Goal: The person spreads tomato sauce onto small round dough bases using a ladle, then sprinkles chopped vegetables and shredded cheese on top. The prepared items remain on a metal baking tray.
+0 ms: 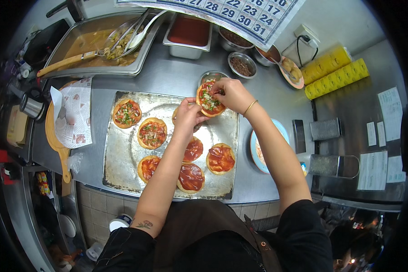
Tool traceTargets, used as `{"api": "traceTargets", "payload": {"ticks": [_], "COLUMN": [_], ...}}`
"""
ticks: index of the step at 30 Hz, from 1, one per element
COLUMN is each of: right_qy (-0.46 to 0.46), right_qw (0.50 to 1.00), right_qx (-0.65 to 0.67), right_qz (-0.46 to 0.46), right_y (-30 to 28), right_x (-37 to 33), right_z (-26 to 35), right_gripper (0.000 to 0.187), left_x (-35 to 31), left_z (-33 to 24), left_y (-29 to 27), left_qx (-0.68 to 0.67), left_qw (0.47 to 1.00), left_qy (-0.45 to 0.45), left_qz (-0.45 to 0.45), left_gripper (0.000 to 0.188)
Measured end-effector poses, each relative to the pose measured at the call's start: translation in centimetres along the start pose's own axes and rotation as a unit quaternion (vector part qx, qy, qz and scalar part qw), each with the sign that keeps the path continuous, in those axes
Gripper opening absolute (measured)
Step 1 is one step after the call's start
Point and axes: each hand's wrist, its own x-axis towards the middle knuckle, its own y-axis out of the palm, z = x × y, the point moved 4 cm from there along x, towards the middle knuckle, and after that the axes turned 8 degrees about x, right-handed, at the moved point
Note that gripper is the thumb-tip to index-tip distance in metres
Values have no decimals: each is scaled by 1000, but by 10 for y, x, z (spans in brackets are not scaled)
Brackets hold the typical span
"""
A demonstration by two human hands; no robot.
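Note:
My left hand grips the near-left edge of a mini pizza, raised at the far side of the metal baking tray. Red sauce and chopped green and white bits cover its top. Fingers pinched together, my right hand is right over that topping; whatever is between the fingertips is hidden. On the tray, two mini pizzas with chopped topping lie at the left. Several others with only red sauce lie nearer me, partly covered by my left forearm. A steel bowl stands just behind the held pizza.
Along the back stand a large pan of brownish stew with ladles, a red sauce pan and a bowl of dark crumbled food. Yellow rolls and graters are right. A wooden board with printed paper lies left.

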Motion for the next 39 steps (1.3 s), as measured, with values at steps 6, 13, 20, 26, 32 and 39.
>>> {"api": "traceTargets", "payload": {"ticks": [6,13,20,26,32,39], "right_qy": [-24,-21,-69,45,116,104], "right_qw": [999,999,996,994,988,976], "right_qx": [-12,25,-19,47,-81,-161], "right_qz": [32,30,47,-86,64,105], "right_y": [0,-2,-2,-28,21,48], "right_x": [-7,-10,-7,16,24,30], "right_z": [9,14,16,-29,-76,-86], "right_gripper": [15,13,13,16,42,45], "left_x": [1,0,-3,-10,-6,-22], "left_z": [1,-2,-5,18,46,9], "left_y": [-3,-5,-4,2,18,30], "left_qx": [-34,-68,-39,148,367,533], "left_qw": [999,998,999,988,925,831], "left_qy": [-9,0,2,-46,-68,162], "left_qz": [-9,0,-6,19,74,-13], "left_gripper": [28,28,26,23,30,34]}}
